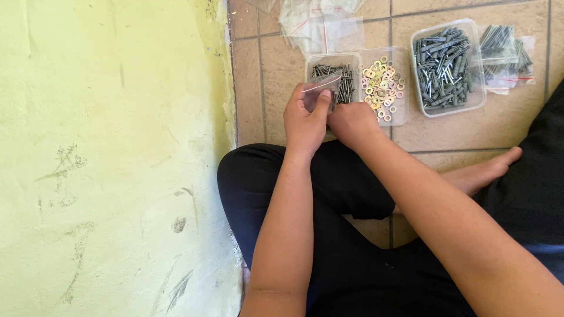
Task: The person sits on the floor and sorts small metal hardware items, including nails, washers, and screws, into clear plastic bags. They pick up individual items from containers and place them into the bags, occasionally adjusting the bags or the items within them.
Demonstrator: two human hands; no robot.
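My left hand point(304, 120) pinches a small clear bag point(322, 89) over the tray of screws point(335, 73); my right hand point(352, 123) is closed at its lower edge. Filled bags point(505, 56) lie beyond the tub of anchors point(446, 67), and the washers point(383, 85) look plentiful, so much remains.

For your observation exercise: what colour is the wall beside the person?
Pale yellow-green wall, scuffed with grey marks; the head view shows it.

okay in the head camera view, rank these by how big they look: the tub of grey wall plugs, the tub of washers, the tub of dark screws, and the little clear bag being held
Largest to smallest, as seen:
1. Tub of grey wall plugs
2. Tub of washers
3. Tub of dark screws, partly hidden by the hands, so its place against the washers is unsure
4. Clear bag, pinched by the left hand and right hand
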